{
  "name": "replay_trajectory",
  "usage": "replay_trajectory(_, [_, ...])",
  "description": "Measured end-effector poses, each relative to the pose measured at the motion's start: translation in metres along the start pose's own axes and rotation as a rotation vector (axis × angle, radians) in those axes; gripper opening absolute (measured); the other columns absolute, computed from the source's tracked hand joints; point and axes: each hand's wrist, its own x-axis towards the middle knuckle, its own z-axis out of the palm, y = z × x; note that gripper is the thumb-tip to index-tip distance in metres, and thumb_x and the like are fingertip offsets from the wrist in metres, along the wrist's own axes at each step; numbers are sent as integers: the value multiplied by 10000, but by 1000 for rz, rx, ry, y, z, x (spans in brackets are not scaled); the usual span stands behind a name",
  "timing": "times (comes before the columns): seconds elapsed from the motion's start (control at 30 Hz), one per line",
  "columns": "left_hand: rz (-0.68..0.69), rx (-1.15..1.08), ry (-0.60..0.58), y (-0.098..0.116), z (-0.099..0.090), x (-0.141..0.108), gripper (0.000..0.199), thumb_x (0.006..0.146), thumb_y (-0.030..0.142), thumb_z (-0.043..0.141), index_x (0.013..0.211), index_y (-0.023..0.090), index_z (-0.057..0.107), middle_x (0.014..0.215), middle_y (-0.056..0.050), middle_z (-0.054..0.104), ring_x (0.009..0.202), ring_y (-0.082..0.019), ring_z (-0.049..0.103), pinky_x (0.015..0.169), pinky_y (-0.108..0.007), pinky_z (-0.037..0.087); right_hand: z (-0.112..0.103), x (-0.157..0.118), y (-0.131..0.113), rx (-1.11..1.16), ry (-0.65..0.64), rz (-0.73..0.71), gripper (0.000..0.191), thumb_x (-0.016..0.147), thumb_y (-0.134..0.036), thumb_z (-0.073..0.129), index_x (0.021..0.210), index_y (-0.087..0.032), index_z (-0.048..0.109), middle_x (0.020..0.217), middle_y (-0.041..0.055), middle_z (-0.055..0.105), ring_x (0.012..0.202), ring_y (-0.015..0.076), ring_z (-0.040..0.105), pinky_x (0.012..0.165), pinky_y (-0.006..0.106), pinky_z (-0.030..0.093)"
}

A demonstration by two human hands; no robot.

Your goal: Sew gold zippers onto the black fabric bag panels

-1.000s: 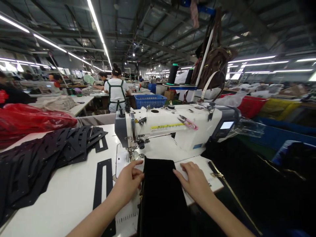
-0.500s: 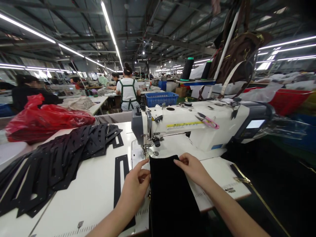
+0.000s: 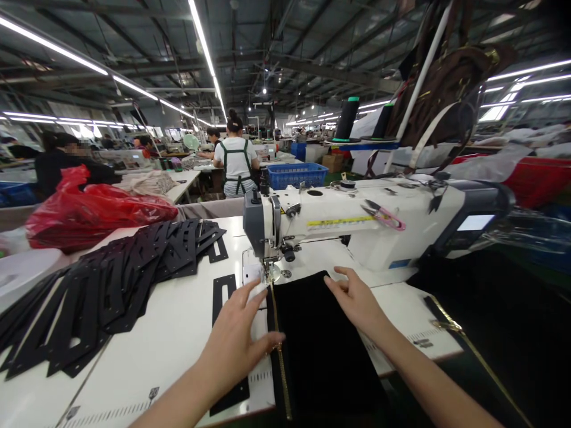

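A black fabric piece point(image 3: 323, 345) with a gold-toothed zipper point(image 3: 279, 351) along its left side lies in front of the sewing machine point(image 3: 312, 217). Its far left corner is close to the needle and presser foot point(image 3: 269, 267). My left hand point(image 3: 236, 327) rests at the zipper side with fingers spread, the thumb touching the zipper teeth. At the far right corner of the fabric, my right hand point(image 3: 357, 300) has its thumb on the edge and the other fingers bent beside it; it appears to pinch the corner. The fabric's near end runs out of view.
Black slotted strips point(image 3: 129, 267) lie piled on the left of the white table point(image 3: 147, 339), near a red plastic bag point(image 3: 98, 205). Pink-handled scissors point(image 3: 386, 215) lie on the machine. More black fabric with a zipper point(image 3: 455, 327) hangs at right. A co-worker point(image 3: 236, 157) sits ahead.
The fabric has turned and spread, so its gold zipper now shows along the left side. My left fingers have opened out from a closer grip. The view has shifted slightly.
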Motion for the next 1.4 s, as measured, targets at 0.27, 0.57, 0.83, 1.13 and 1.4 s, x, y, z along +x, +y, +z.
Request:
replay_trajectory(0.27, [200, 370, -387, 5, -5, 2, 1166, 500, 780, 596, 1409, 166, 203, 1461, -141, 173, 1339, -376, 84, 1040, -598, -56, -4, -21, 2, -234, -8, -138, 537, 845, -365, 445, 1331, -188, 298, 1140, 101, 597, 1001, 245, 593, 823, 354, 474])
replay_trajectory(0.57, [266, 430, -380, 7, -1, 11, 1086, 628, 782, 446, 1389, 41, 223, 1443, -203, 147, 1337, -370, 101, 1050, -584, -41, 3, -20, -28, -632, -14, -415, 418, 841, -68, 368, 1235, -82, 505, 1183, 211, 549, 1094, 352, 502, 903, 550, 372])
replay_trajectory(0.83, [287, 493, -406, 2, 1, 21, 1186, 575, 820, 430, 1385, -13, 190, 1440, -241, 88, 1336, -375, 42, 1067, -555, -8, 27, -37, -13, -577, -299, -600, 536, 934, -388, 342, 1380, -95, 295, 1430, 100, 276, 1318, 222, 242, 1058, 485, 249])
replay_trajectory(1.13, [298, 499, -381, 4, 2, 18, 1242, 545, 860, 424, 1381, -25, 179, 1434, -257, 104, 1324, -395, 66, 1045, -606, 60, 16, -36, -14, -601, -160, -632, 478, 930, -281, 319, 1342, -42, 360, 1416, 154, 296, 1328, 243, 204, 1074, 498, 190])
replay_trajectory(1.4, [763, 495, -27, -14, 12, -55, 299, 886, 400, 488, 1108, 218, 572, 1255, -45, 550, 1204, -222, 460, 1090, -506, 137, 34, -38, -30, -546, -355, -657, 483, 921, -250, 341, 1360, -50, 324, 1429, 133, 262, 1331, 232, 195, 1068, 487, 227])
